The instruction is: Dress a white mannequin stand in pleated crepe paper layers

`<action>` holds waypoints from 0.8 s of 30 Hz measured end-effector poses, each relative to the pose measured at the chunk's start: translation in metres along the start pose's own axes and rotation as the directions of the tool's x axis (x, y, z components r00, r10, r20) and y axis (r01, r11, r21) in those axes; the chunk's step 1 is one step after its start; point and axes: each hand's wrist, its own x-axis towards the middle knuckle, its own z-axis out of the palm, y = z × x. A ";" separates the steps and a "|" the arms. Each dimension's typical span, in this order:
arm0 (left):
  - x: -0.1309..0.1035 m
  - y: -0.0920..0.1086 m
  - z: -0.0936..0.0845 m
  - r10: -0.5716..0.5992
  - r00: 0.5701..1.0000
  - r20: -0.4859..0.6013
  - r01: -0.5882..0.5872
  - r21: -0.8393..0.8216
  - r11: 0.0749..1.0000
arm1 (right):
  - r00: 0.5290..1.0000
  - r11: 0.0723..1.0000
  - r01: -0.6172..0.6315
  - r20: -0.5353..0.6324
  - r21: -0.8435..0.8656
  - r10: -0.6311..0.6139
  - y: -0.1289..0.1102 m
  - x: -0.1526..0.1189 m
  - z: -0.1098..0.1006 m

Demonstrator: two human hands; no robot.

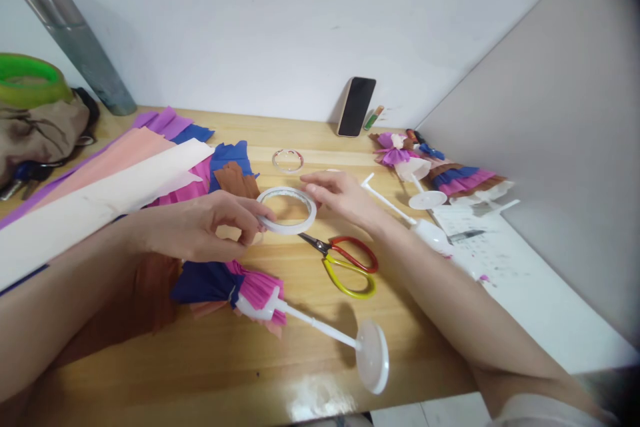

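A roll of clear double-sided tape [311, 217] is tilted above the table. My left hand [210, 223] pinches its left rim between thumb and fingers. At the right rim is my right hand [345, 197], its fingers stretched out and close against the roll; whether they grip it is unclear. Below the roll lie scissors [326, 257] with one red and one yellow handle, blades partly apart. Nearer to me lies a white plastic mini mannequin stand [320, 328] on its side, wrapped in pink and dark blue crepe paper [257, 283].
Crepe paper sheets [105, 187] cover the left side, near a grey bottle [95, 60] and a green tape roll [35, 77]. A phone [357, 107] leans on the wall. A thin ring [288, 161], another dressed figure [465, 180] and a craft knife [467, 235] lie further off.
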 end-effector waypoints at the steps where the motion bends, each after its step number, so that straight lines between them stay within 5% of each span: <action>1: 0.000 -0.001 0.002 0.018 0.999 0.049 -0.019 0.028 0.999 | 0.999 1.000 -0.017 0.033 0.019 0.016 -0.005 0.000 0.004; 5: 0.002 -0.001 0.008 0.055 0.997 0.057 -0.058 0.067 0.996 | 0.988 0.993 -0.118 0.105 0.002 0.117 -0.015 0.005 0.012; 10: 0.000 0.006 -0.004 -0.052 0.998 -0.033 0.053 0.035 0.998 | 0.977 0.937 -0.209 -0.031 -0.281 0.209 -0.012 0.009 0.004; 14: -0.004 0.005 -0.012 -0.048 0.997 -0.057 0.045 -0.052 0.998 | 0.994 0.799 -0.105 -0.032 -0.593 0.107 -0.014 0.002 -0.002; 17: -0.005 0.004 -0.010 -0.019 0.998 -0.055 0.014 -0.089 0.996 | 0.994 0.721 0.006 -0.076 -0.693 -0.082 -0.022 -0.004 -0.003; 19: -0.005 0.006 -0.009 0.007 0.999 -0.041 -0.009 -0.039 0.999 | 0.986 0.842 0.080 -0.081 -0.534 -0.146 -0.031 -0.007 -0.001; 21: -0.004 0.010 -0.008 0.022 0.999 -0.034 -0.022 0.019 1.000 | 0.996 0.985 0.089 0.017 -0.148 -0.088 -0.039 -0.010 0.004; 24: -0.002 0.013 -0.008 0.042 0.999 -0.025 -0.040 0.071 0.997 | 0.949 0.906 -0.085 0.311 0.414 -0.053 -0.050 -0.013 0.015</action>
